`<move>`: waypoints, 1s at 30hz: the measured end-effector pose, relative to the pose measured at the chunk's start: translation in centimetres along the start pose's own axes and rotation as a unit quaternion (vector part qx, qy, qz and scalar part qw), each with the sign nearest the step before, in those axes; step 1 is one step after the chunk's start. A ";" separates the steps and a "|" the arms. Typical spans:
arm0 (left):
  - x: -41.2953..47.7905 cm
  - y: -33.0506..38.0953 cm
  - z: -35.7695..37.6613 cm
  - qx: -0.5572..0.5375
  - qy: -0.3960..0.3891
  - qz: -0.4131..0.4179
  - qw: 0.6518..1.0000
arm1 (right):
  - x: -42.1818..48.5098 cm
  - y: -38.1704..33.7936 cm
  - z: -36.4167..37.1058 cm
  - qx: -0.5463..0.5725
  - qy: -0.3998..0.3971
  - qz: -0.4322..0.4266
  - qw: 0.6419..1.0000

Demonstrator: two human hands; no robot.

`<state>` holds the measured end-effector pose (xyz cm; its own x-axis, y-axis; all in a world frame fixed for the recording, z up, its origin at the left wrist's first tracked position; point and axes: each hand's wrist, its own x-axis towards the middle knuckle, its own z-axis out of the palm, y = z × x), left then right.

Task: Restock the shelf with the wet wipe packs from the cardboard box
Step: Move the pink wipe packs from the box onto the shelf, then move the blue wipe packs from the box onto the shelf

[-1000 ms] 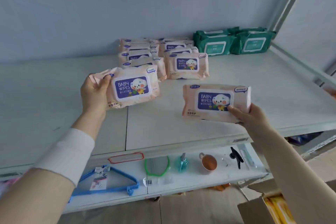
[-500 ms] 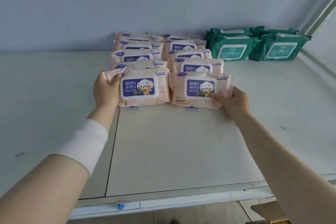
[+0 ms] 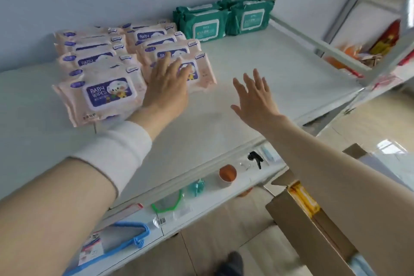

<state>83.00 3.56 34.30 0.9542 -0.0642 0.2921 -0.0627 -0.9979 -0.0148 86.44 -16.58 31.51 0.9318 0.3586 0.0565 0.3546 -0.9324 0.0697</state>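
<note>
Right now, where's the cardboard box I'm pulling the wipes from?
The cardboard box sits low at the right of the head view, on the floor below the shelf, under the right forearm.

Ten pink wipe packs (image 3: 105,94), about four green packs (image 3: 205,27), two hands (image 3: 167,87).

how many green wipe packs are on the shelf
2 show their fronts: a left green pack and a right green pack, side by side at the shelf's back right. Edges behind them suggest more, count unclear.
</note>
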 end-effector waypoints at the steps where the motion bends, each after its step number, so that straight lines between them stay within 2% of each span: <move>1: 0.5 2.6 -0.2 0.017 -0.038 0.033 0.999 | -1.2 1.4 -0.4 -0.021 -0.009 0.005 1.000; 3: 1.0 8.0 -0.6 0.055 -0.081 0.084 0.992 | -3.9 4.8 -1.0 -0.060 -0.025 0.020 0.998; 7: 0.2 19.5 -1.6 0.088 -0.118 0.158 0.976 | -11.0 13.6 -1.7 -0.109 -0.070 0.065 0.989; 10: -1.4 28.8 -0.6 0.057 -0.127 0.200 0.970 | -18.1 20.9 -1.2 -0.125 -0.096 0.101 0.982; 13: -4.4 38.1 2.1 0.003 -0.171 0.215 0.961 | -26.1 27.9 0.5 -0.110 -0.136 0.141 0.975; 17: -10.2 48.7 7.1 -0.015 -0.235 0.254 0.938 | -36.8 35.3 5.4 -0.116 -0.230 0.188 0.948; 22: -16.5 55.8 13.6 -0.024 -0.348 0.270 0.898 | -44.1 41.1 12.5 -0.073 -0.321 0.200 0.923; 30: -20.5 60.9 24.4 -0.072 -0.488 0.185 0.850 | -45.0 46.9 25.5 -0.002 -0.408 0.190 0.893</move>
<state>66.74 -56.00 4.09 0.6456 -0.4165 -0.6401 -0.3792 -0.9024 0.2048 63.10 -77.61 6.88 0.7317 -0.1376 -0.6676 0.0018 -0.9790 0.2039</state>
